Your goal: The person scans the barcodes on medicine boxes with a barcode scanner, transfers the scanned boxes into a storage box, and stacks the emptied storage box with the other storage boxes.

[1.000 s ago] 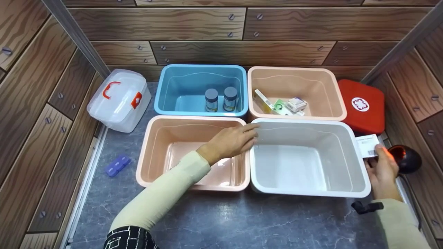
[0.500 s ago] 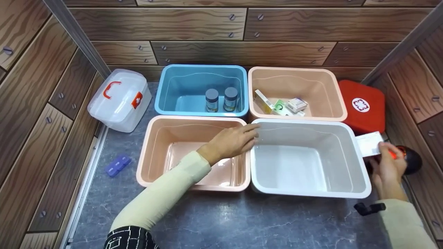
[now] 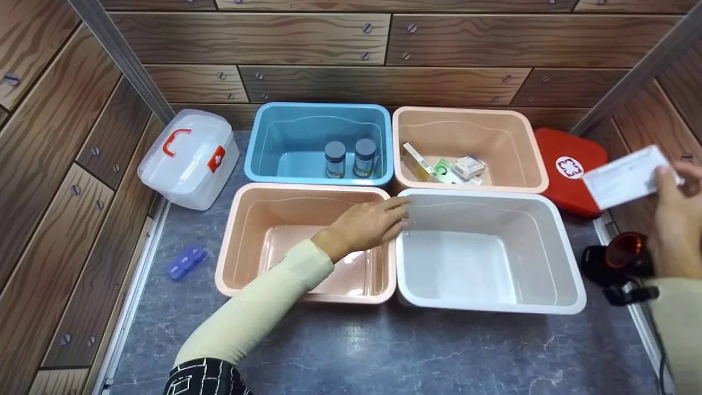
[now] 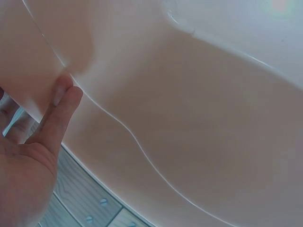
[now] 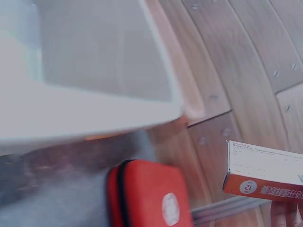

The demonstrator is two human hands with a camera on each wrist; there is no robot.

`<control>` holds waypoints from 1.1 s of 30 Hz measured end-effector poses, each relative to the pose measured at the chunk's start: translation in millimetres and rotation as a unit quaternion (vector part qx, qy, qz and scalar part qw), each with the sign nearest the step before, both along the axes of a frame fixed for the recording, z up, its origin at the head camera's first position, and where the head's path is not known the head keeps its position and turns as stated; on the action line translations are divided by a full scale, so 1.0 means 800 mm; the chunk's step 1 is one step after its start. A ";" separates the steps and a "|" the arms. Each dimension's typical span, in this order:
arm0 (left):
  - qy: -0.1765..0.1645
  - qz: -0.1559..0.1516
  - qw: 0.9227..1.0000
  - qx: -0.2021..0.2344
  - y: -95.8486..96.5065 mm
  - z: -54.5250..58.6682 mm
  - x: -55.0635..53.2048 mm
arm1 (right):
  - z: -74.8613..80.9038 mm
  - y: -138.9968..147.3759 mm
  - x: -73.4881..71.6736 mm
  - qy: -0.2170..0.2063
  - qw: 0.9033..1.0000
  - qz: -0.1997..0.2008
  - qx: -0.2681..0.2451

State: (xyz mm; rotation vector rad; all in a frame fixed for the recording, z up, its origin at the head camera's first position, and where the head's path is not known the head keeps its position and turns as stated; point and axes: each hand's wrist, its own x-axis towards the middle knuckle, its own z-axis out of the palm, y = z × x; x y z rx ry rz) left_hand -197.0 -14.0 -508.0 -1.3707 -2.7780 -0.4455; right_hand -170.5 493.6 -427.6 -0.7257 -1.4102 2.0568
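My right hand (image 3: 677, 225) holds a small white medicine box (image 3: 628, 176) between thumb and fingers, out past the white bin's right end. In the right wrist view the medicine box (image 5: 265, 168) shows a white printed face and an orange-red side; only the fingertips appear below it. My left hand (image 3: 364, 225) rests at the rim between the front peach bin (image 3: 307, 299) and the white bin (image 3: 491, 307). Its fingers reach over that rim, and the left wrist view shows the hand (image 4: 35, 165) with fingers relaxed against the peach wall.
A black scanner (image 3: 595, 269) with a red-lit window stands right of the white bin. Behind are a blue bin (image 3: 321, 105) with two jars, another peach bin (image 3: 466, 111) with small boxes, and a red case (image 3: 565, 189). Leftward lie a clear first-aid box (image 3: 186, 159) and purple pill organizer (image 3: 186, 262).
My right hand has lifted the medicine box up and to the right, away from the scanner and the white bin's edge. The left hand has stayed in place.
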 end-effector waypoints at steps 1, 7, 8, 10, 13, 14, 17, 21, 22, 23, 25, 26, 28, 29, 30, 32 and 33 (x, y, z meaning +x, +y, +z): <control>0.001 0.001 1.000 0.001 0.000 0.000 0.000 | 0.009 -0.003 -0.007 0.004 1.000 0.007 0.006; -0.002 0.002 1.000 -0.003 0.000 -0.001 0.001 | 0.047 -0.040 -0.062 0.039 0.995 0.023 0.088; -0.003 0.002 1.000 -0.004 0.000 -0.001 0.001 | 0.049 -0.048 -0.073 0.048 0.993 0.029 0.101; -0.002 0.002 1.000 -0.006 0.001 -0.001 0.001 | 0.050 -0.067 -0.092 0.060 0.989 0.043 0.125; 0.000 0.002 1.000 -0.012 0.001 0.001 0.001 | 0.046 -0.097 -0.119 0.046 0.984 0.071 0.157; 0.001 0.002 1.000 -0.013 0.001 0.002 0.001 | 0.043 -0.107 -0.128 0.037 0.982 0.080 0.168; -0.001 0.003 1.000 -0.015 0.001 0.003 0.000 | 0.032 -0.134 -0.155 -0.001 0.972 0.096 0.216; -0.004 0.002 1.000 -0.013 0.001 0.003 -0.001 | 0.013 -0.167 -0.188 -0.042 0.952 0.114 0.281; -0.004 0.002 1.000 -0.012 0.001 0.003 -0.001 | 0.008 -0.173 -0.194 -0.056 0.946 0.120 0.297; -0.004 0.002 1.000 -0.012 0.000 0.003 -0.001 | 0.002 -0.179 -0.199 -0.071 0.939 0.127 0.311; -0.002 0.001 1.000 -0.007 0.000 0.002 -0.002 | -0.010 -0.188 -0.205 -0.104 0.925 0.139 0.338; 0.000 -0.001 1.000 -0.004 -0.001 0.002 -0.002 | -0.017 -0.191 -0.207 -0.120 0.918 0.147 0.347; 0.003 -0.004 1.000 0.001 -0.001 0.001 -0.002 | -0.032 -0.195 -0.208 -0.144 0.910 0.167 0.350; 0.003 -0.006 1.000 0.004 -0.002 0.001 -0.002 | -0.039 -0.196 -0.208 -0.151 0.907 0.179 0.350; 0.005 -0.008 1.000 0.007 -0.002 0.000 -0.003 | -0.046 -0.198 -0.207 -0.154 0.906 0.190 0.346; 0.006 -0.009 1.000 0.009 -0.002 0.000 -0.003 | -0.058 -0.200 -0.205 -0.162 0.902 0.210 0.341; 0.005 -0.010 1.000 0.009 -0.003 -0.001 -0.003 | -0.062 -0.200 -0.205 -0.162 0.902 0.226 0.330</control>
